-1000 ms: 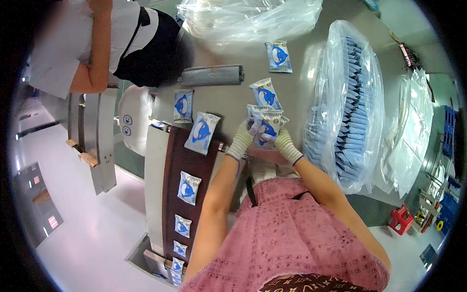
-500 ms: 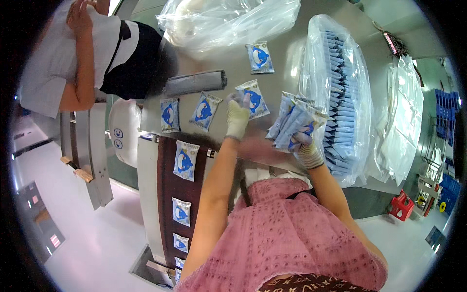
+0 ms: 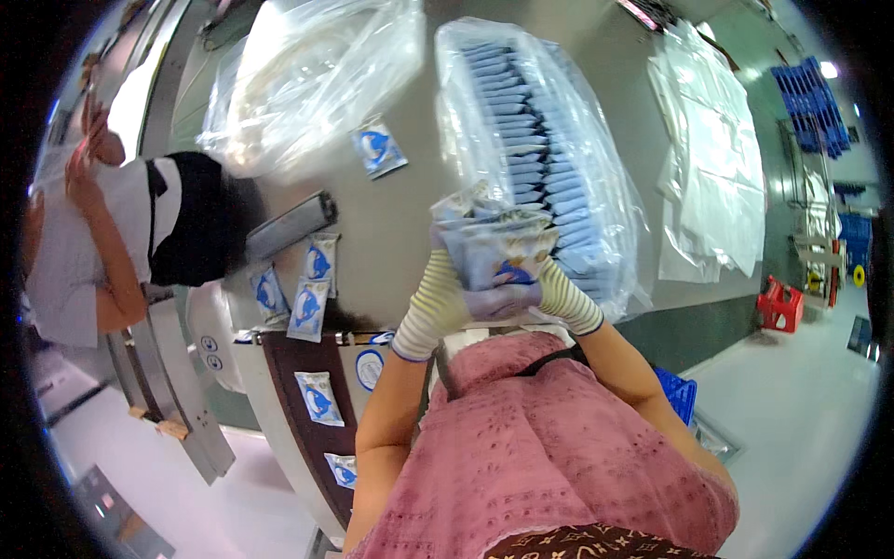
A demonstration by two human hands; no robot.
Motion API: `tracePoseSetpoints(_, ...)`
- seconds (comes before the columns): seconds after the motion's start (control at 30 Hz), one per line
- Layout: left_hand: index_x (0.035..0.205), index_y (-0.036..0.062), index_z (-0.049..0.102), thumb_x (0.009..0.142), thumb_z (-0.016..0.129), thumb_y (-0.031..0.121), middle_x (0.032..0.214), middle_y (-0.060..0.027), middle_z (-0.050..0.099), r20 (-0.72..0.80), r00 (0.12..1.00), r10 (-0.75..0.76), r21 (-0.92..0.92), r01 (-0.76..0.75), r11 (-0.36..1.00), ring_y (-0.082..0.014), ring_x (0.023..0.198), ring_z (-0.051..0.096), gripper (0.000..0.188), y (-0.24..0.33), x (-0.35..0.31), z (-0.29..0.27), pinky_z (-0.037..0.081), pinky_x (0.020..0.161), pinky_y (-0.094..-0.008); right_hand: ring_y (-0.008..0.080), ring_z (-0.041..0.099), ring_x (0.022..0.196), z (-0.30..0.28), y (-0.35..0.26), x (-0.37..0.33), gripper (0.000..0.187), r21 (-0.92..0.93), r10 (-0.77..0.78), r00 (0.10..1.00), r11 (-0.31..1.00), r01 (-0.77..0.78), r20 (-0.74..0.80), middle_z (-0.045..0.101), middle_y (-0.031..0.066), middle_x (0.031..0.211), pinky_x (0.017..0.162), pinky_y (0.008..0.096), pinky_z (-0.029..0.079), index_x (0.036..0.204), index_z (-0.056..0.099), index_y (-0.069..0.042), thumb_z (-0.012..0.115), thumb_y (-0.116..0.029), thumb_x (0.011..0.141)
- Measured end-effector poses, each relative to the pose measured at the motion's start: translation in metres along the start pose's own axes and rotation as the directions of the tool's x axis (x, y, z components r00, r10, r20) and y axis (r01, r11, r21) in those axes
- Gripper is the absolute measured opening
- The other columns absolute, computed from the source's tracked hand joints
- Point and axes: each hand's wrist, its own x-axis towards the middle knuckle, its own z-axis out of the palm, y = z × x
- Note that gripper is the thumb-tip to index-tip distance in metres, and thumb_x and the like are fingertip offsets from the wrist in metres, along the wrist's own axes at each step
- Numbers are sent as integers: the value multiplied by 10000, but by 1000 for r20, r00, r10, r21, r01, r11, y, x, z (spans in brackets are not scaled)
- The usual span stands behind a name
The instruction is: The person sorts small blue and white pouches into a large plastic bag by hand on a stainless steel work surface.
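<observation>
Downward head-worn fisheye view

Packing workshop with conveyor belt (image 3: 315, 445)

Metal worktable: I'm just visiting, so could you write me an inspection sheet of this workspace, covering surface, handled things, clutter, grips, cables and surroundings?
Surface: grey metal worktable, shiny.
Handled things: a bunch of blue-and-white packets; just beyond it lies a long clear bag filled with rows of packets.
Clutter: a grey bundle, a lone packet, three packets near the belt, crumpled clear plastic, white plastic sheets.
Grips: gloved left grip and gloved right grip together hold the bunch.
Cables: nothing clearly seen.
Surroundings: brown belt carrying packets, red stool, a person in white at left.
</observation>
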Motion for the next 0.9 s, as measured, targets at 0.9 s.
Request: tracePoseSetpoints(0.9,1057,52,564,841,500,281,937,-186,598,166,981,-102,770,-65,634,-336,928,556,321,-79,103,121,432,845,-410,252,405,1178,-214,155,-89,496,60,71,563,997,-38,-823,429,153,1268,1001,359,301,1268,386,10,365,-345,922)
